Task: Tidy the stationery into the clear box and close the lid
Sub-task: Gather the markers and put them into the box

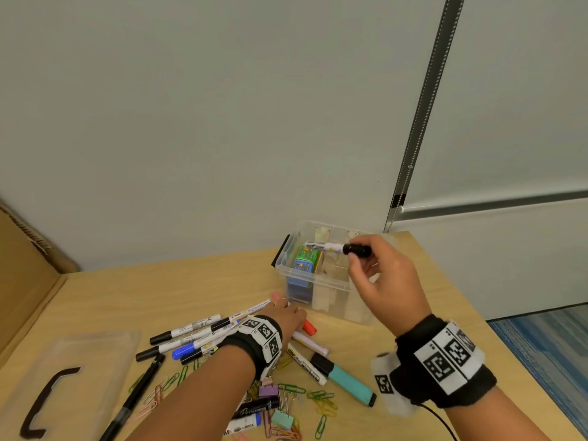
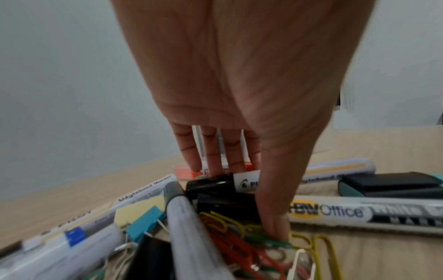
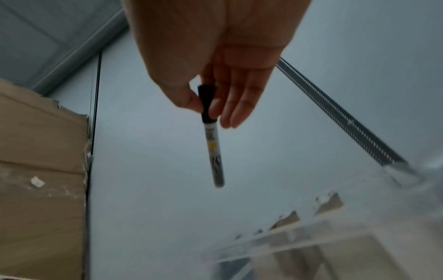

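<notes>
The clear box stands open at the back of the table, with a green and blue pack inside. Above it my right hand pinches a white marker by its black cap; in the right wrist view the marker hangs from thumb and fingers of the same hand over the box rim. My left hand reaches down onto the marker pile. Its straight fingers touch a black-capped marker, thumb on paper clips.
The clear lid with a black handle lies at the front left. A teal highlighter, binder clips and paper clips litter the front. A cardboard box stands at the left; the wall is just behind.
</notes>
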A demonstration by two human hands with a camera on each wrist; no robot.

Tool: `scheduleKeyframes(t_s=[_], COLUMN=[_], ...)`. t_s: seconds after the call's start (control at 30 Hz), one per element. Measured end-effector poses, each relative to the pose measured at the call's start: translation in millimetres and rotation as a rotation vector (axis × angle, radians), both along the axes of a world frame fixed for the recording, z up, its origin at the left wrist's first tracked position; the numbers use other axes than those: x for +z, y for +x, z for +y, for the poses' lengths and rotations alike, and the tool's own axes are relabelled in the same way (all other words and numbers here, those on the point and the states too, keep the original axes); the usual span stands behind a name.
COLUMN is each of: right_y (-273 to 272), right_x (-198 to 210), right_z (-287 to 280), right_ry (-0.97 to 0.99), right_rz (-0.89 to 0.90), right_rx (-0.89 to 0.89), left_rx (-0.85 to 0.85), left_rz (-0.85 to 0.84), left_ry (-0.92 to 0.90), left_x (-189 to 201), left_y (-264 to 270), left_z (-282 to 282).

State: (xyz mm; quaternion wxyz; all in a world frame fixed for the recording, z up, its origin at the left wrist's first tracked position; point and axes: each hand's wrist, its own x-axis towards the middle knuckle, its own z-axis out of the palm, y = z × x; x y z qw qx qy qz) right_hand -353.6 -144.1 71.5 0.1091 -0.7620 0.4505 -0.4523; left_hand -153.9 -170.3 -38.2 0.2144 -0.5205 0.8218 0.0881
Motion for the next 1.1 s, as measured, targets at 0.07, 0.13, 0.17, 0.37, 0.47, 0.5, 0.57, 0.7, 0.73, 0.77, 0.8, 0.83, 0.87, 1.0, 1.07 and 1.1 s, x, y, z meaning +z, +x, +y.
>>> scheduleKeyframes(t_s=[0.07, 0.13, 0.17, 0.37, 0.47, 0.5, 0.57, 0.7, 0.73, 0.77, 0.8, 0.83, 0.87, 1.0, 1.07, 1.1], right_y=[-1, 1, 4, 30, 39, 40, 38, 23, 20, 17, 15, 13, 11, 6, 10, 12], right_x=[-3, -10, -14, -29, -37, -40, -46, -57, -60, -65, -71, -77, -85, -111, -120, -123], right_z=[-8, -18, -23, -49, -56, -56, -52, -27, -18, -9, -2, 4, 7, 11, 14, 15], right_ry=[-0.061, -0.03, 0.004, 0.097, 0.296, 0.377, 0.383, 0.059, 0.026, 0.037, 0.096, 0.206, 0.345, 0.763, 0.742, 0.723], right_rz=[0.047, 0.179, 0.259, 0.717, 0.808, 0.811, 0.77, 0.495, 0.467, 0.493, 0.56, 0.647, 0.741, 0.975, 0.958, 0.947], right_rx=[-0.079, -0.14, -0.158, -0.295, -0.237, -0.184, -0.105, -0.078, -0.036, 0.027, 0.092, 0.141, 0.164, 0.184, 0.201, 0.209], left_rx=[0.008, 0.011, 0.01, 0.024, 0.028, 0.04, 0.071, 0.141, 0.167, 0.2, 0.237, 0.269, 0.293, 0.341, 0.358, 0.365], left_rz=[0.027, 0.027, 0.004, 0.018, 0.064, 0.085, 0.136, 0.261, 0.31, 0.364, 0.415, 0.451, 0.473, 0.533, 0.546, 0.545], left_ry=[0.011, 0.034, 0.051, 0.035, 0.0, -0.009, -0.031, -0.102, -0.118, -0.134, -0.151, -0.168, -0.182, -0.21, -0.218, -0.217], left_x=[0, 0, 1, 1, 1, 3, 6, 22, 25, 26, 27, 27, 27, 25, 23, 22], left_y=[2, 2, 2, 4, 9, 10, 15, 36, 43, 49, 56, 62, 67, 83, 86, 87], left_z=[-1, -2, -2, 0, 4, 6, 11, 30, 36, 41, 46, 51, 56, 69, 73, 74])
